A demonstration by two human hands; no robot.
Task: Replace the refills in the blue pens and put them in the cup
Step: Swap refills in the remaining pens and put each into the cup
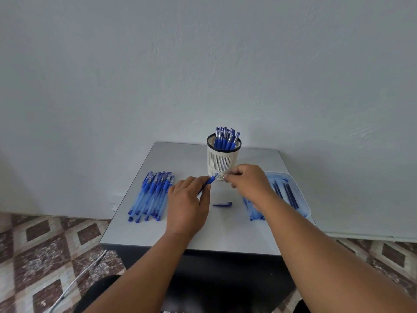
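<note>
Left hand point(188, 201) fingers curled, gripping an uncapped pen point(208, 182) with its tip angled up toward the cup point(223, 162). Right hand point(247, 181) pinches something small near the tip, can't tell what. Cap point(222, 204) lies just below both hands. Pen pile point(151, 195) left, tray point(291, 193) right.

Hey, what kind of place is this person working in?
Probably a plain room in a home or small workshop, set up as a pen-refilling station: a small grey table against a bare white wall, a patterned tile floor, and a slotted cup full of blue pens.
</note>
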